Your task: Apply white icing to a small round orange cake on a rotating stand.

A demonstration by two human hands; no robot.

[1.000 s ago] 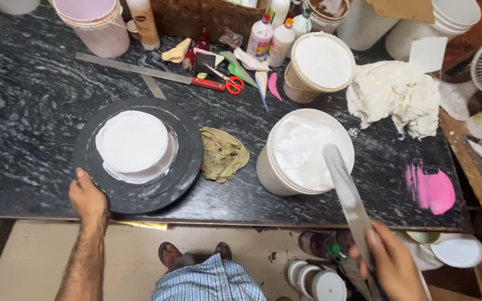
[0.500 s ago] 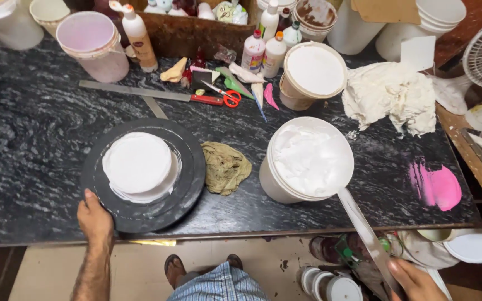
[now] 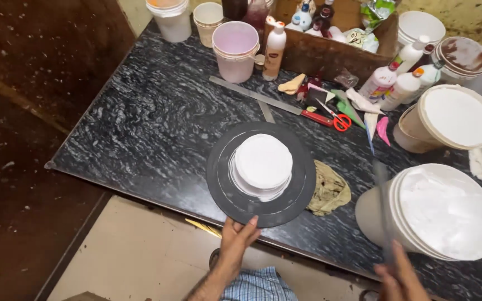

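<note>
A small round cake covered in white cream [image 3: 263, 163] sits on a dark round turntable [image 3: 227, 181] near the front edge of a black marble counter. My left hand [image 3: 236, 241] rests its fingers on the turntable's near rim. My right hand [image 3: 398, 276] grips the handle of a long metal spatula [image 3: 383, 206], whose blurred blade stands up in front of a big white bucket of white cream [image 3: 439, 212] at the right.
A crumpled tan cloth [image 3: 330, 191] lies between turntable and bucket. Farther back are a lidded tub [image 3: 450, 120], red-handled scissors [image 3: 330, 118], a long metal ruler [image 3: 255, 96], a pink bucket [image 3: 235, 51], squeeze bottles [image 3: 383, 83] and a wooden box [image 3: 330, 50].
The view has swung left. My right hand has brought the spatula from the cream bucket's right side to its left front. My left hand stays at the turntable's rim.
</note>
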